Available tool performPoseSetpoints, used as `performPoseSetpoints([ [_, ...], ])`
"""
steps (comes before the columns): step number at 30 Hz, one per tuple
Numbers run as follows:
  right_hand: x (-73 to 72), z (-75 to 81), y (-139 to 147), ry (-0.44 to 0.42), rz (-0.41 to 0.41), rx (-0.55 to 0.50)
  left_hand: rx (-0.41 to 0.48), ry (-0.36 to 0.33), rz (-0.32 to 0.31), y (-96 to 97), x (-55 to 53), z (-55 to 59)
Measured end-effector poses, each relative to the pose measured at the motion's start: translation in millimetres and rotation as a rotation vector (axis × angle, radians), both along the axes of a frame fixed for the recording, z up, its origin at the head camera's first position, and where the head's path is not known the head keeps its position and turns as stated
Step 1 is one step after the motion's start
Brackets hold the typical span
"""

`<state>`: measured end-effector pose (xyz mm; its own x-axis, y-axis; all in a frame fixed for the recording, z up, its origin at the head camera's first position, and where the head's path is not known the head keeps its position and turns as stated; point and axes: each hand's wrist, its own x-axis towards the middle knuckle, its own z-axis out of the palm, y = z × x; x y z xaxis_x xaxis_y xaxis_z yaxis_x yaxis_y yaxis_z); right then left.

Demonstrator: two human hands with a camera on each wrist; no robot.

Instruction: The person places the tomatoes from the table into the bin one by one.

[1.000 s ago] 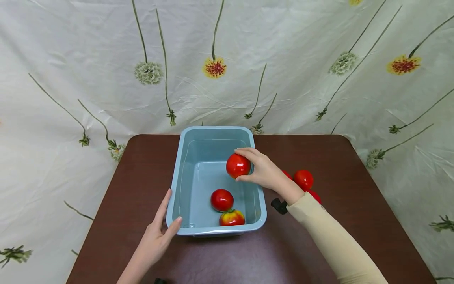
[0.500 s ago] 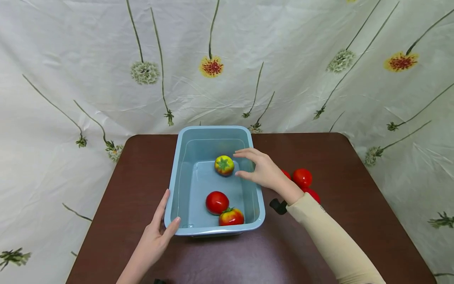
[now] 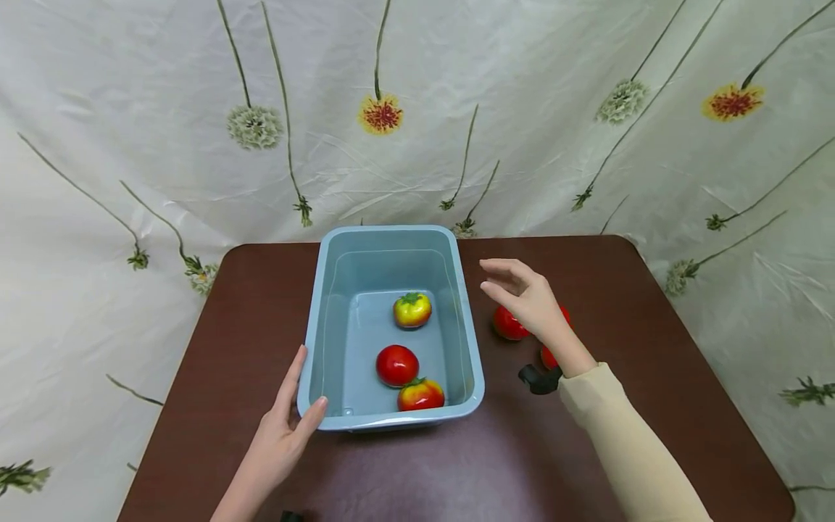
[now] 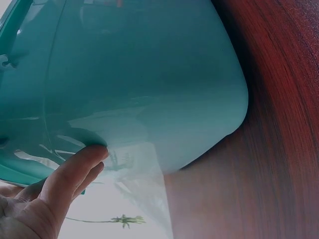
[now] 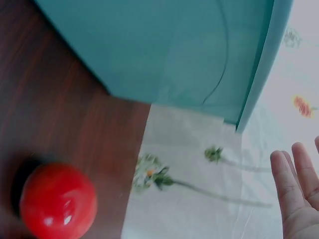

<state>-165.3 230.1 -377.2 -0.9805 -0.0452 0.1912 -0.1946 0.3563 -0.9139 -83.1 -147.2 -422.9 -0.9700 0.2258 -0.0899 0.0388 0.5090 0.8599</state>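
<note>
A light blue plastic basin (image 3: 312, 326) stands on the table with three glossy tomatoes inside. One yellow-and-red tomato (image 3: 412, 311) lies toward the middle; a red tomato (image 3: 397, 365) and a red-yellow tomato (image 3: 420, 395) lie together near the front. My left hand (image 3: 279, 428) rests at the basin's front left corner, fingers straight along the outer side and thumb at the front rim. Right of the basin, my right hand (image 3: 525, 297) holds nothing, its fingers loosely bent above a red tomato (image 3: 509, 323). In the right wrist view, a red tomato (image 5: 59, 201) sits below that hand.
Two more tomatoes lie partly hidden behind my right wrist, one red tomato (image 3: 549, 358) showing nearer the front. A black wrist mount (image 3: 541, 379) sticks out beside the right sleeve. A flowered cloth (image 3: 417, 167) hangs behind the dark brown table (image 3: 404, 478).
My right hand let go of a tomato, which now lies in the basin. That hand then moved right, out over the tomatoes on the table. My left hand stayed at the basin's corner.
</note>
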Motion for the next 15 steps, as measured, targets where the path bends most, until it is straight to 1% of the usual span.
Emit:
performPoseSetpoints([
  [3, 6.5, -5.1, 17.6, -0.038, -0.05, -0.019, -0.008, 0.0, 0.002, 0.6, 0.1, -0.8],
  [8, 16.2, -16.2, 41.0, -0.061, -0.104, -0.02, -0.005, -0.003, 0.006, 1.4, 0.5, -1.4],
  [12, 22.9, -28.4, 60.0, -0.087, -0.169, -0.016, -0.002, -0.004, 0.013, 0.2, 1.7, -2.3],
  [15, 29.8, -37.8, 75.0, -0.131, -0.229, 0.001, -0.001, 0.005, 0.009, 1.1, 1.0, -2.7],
])
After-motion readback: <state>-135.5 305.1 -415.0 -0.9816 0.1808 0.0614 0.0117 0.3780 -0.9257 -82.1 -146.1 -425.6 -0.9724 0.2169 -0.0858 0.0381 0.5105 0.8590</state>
